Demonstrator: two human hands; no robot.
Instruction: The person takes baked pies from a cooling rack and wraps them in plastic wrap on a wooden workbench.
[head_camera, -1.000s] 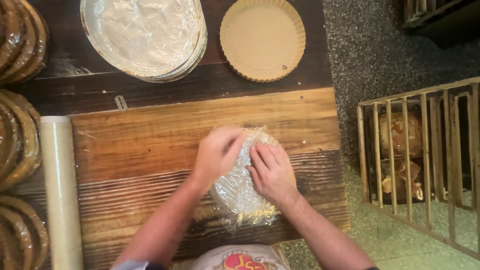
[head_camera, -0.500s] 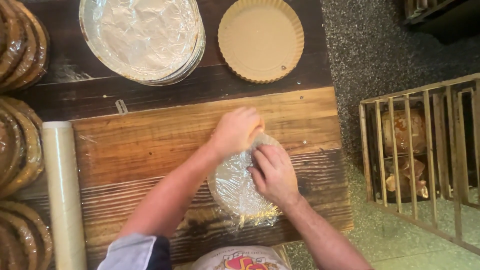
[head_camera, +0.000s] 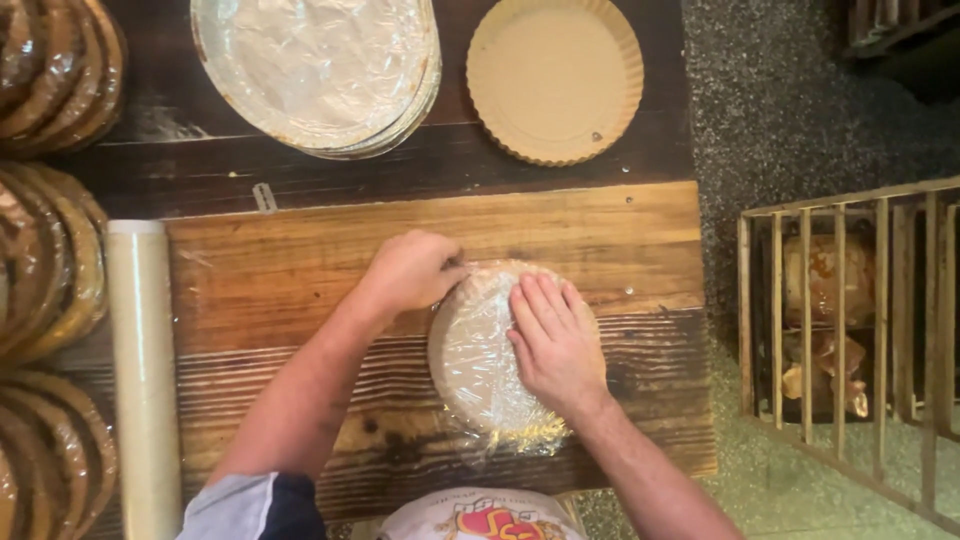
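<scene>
A round flat tray covered in clear cling film (head_camera: 478, 360) lies on the wooden board (head_camera: 280, 280). My right hand (head_camera: 555, 340) lies flat on top of it, fingers together and pointing away from me. My left hand (head_camera: 412, 268) is at the tray's upper left rim, fingers curled and pinching the film there. Loose film bunches at the tray's near edge.
A roll of cling film (head_camera: 143, 380) lies along the board's left side. A stack of film-wrapped trays (head_camera: 318, 70) and a bare fluted cardboard tray (head_camera: 555, 75) sit at the back. Round breads (head_camera: 50, 260) are stacked at the left. A wooden crate (head_camera: 850, 330) stands on the floor at the right.
My left hand has slid from the tray's top edge to its upper left rim. The right hand has stayed pressed on the film.
</scene>
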